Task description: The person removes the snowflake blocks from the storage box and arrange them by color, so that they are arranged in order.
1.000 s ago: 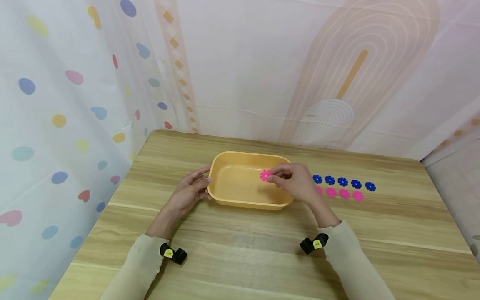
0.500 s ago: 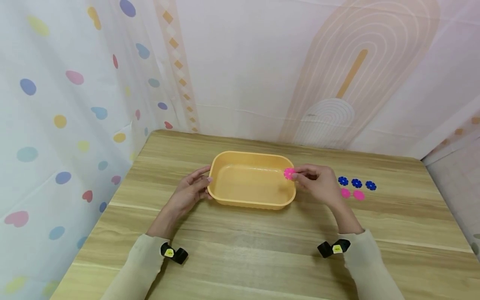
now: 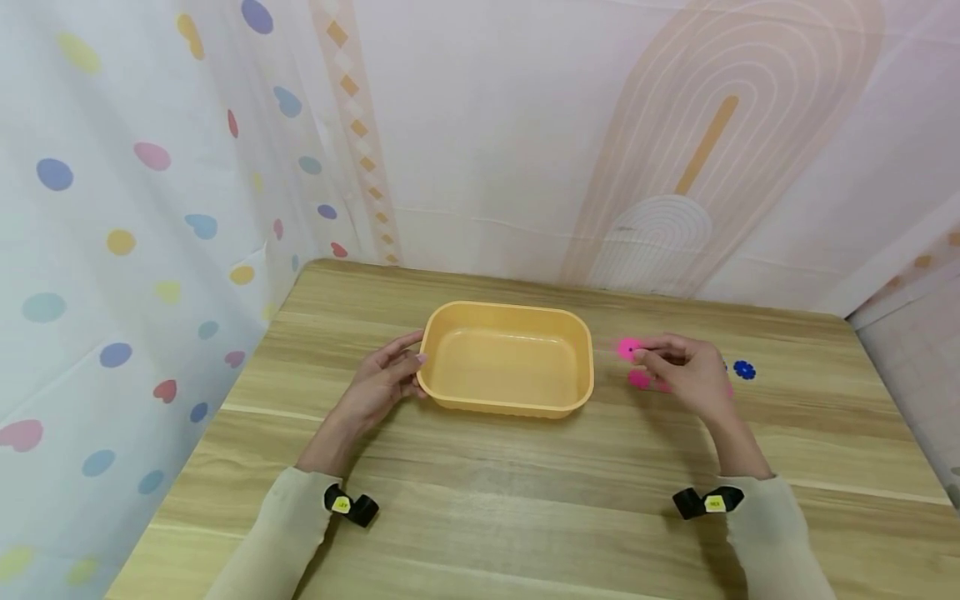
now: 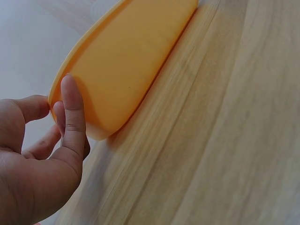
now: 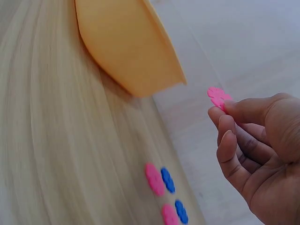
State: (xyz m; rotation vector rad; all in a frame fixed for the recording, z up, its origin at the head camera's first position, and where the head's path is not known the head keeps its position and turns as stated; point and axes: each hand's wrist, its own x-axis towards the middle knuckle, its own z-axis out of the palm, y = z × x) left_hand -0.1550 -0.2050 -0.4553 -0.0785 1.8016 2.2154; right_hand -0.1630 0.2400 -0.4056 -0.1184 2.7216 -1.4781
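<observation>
A pink, flower-shaped plastic snowflake disc [image 3: 627, 347] is pinched between the thumb and fingers of my right hand [image 3: 693, 375], in the air to the right of the tub. The right wrist view shows the notched edge of this disc [image 5: 217, 97] poking out past the fingertips. My left hand [image 3: 381, 379] grips the left end of the orange-yellow plastic tub [image 3: 502, 408], thumb at the rim, other fingers against the outside. More pink discs [image 3: 639, 379] and blue discs [image 3: 744, 369] lie on the table under and beyond my right hand, which partly hides them.
The wooden table [image 3: 480, 500] carries the tub near its back edge. Behind it hangs a pale patterned curtain [image 3: 480, 167], and a dotted curtain [image 3: 150, 250] hangs along the left side. Black wrist cameras sit on both sleeves.
My right hand has moved right with the pink disc, from over the tub to above the row of discs. The left hand and tub stay in place.
</observation>
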